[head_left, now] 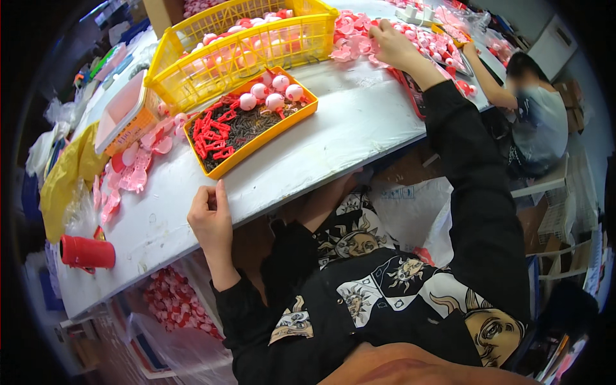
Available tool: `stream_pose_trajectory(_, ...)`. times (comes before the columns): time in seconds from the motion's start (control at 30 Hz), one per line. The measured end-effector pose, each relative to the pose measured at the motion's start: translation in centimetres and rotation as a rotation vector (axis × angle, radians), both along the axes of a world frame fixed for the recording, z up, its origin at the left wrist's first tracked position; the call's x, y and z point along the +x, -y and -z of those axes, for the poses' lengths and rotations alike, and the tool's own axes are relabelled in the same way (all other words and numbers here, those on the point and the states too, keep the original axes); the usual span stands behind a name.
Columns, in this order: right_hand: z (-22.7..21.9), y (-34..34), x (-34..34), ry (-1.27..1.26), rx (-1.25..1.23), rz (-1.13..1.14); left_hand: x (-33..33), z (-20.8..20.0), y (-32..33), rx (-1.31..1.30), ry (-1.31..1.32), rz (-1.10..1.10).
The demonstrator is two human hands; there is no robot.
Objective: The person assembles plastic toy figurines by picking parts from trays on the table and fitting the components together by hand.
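My left hand (212,215) rests at the table's near edge, its fingers curled and thumb raised; whatever they may hold is hidden. My right hand (394,46) reaches across to the far side, fingers bent down at a heap of pink plastic pieces (351,35). I cannot make out what is between its fingertips. Closest to my left hand is a shallow yellow tray (260,147). Red plastic clips (212,135), many small dark screws (249,125) and several pink-and-white balls (274,101) lie in it.
Behind the tray stands a yellow basket (237,54) of pink and red parts. A clear-lidded container (128,115), pink shells (135,173) and a red cylinder (88,252) are to the left. Another person (536,115) sits far right. A bag of parts (179,301) is below the table.
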State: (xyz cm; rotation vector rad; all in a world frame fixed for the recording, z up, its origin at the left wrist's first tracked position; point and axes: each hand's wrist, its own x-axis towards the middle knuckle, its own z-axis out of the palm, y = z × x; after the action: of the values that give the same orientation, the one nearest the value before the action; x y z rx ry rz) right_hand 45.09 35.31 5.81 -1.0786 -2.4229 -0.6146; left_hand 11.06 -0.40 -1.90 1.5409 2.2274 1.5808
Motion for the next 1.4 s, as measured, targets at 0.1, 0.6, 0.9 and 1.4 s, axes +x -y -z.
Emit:
stream_pose_trajectory(0.1,-1.7,3.8,-1.0,-0.24,-0.075,-0.082,-0.2,-0.4,0.7,-0.039,-0.017,-0.031)
stream_pose_trajectory(0.6,6.9,25.8,-8.8,-1.631,-1.995,-0.538,-1.7,-6.6,-3.7,-0.038,-0.194,0.2)
stream_pose_trajectory(0.9,7.2,30.5,-9.8,-1.635,-2.277,-0.479,-4.5,-7.0,-6.6,-0.431,-0.397,0.492)
stream_pose_trajectory(1.4,8.8,31.3,-9.8,-1.83,-2.278,-0.796,4.9,-6.3,-1.1,0.011,0.332,0.571)
